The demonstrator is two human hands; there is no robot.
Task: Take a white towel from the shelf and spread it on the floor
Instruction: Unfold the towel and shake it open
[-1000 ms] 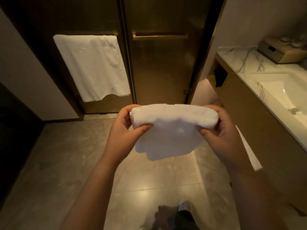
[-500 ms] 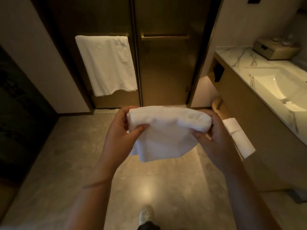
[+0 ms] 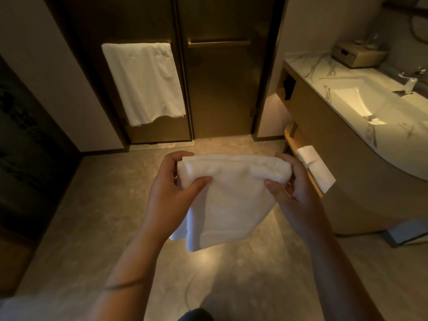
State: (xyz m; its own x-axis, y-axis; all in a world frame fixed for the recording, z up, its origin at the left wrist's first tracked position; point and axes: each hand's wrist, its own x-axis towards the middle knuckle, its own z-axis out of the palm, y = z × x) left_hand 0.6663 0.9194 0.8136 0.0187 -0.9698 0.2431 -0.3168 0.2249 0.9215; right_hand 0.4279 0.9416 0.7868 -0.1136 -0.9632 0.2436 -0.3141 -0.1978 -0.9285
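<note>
- Towel (image 3: 231, 200), white, partly folded, held in the air above the tiled floor (image 3: 92, 216); lower layers hang loose.
- Left hand (image 3: 169, 193) pinches its top left edge, thumb in front, fingers curled behind.
- Right hand (image 3: 294, 186) pinches the top right edge the same way.
- Second towel (image 3: 143, 82) hangs on a door rail.
- Folded towels (image 3: 312, 167) lie on the shelf (image 3: 292, 137) under the vanity counter (image 3: 324, 72).
</note>
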